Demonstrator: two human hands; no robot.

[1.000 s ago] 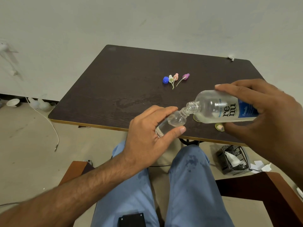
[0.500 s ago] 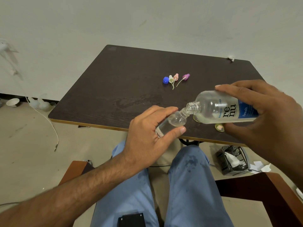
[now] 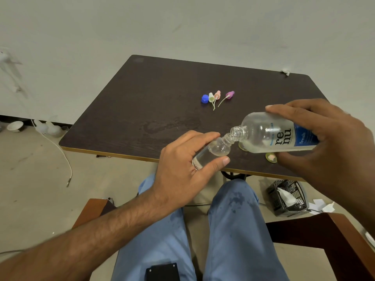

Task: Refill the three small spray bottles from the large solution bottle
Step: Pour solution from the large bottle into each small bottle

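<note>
head view | small spray bottle is grasped, tilted, by left hand | large solution bottle is gripped nearly flat by right hand, its open mouth touching the small neck | blue cap and three spray tops are seen beyond both hands on the table
</note>
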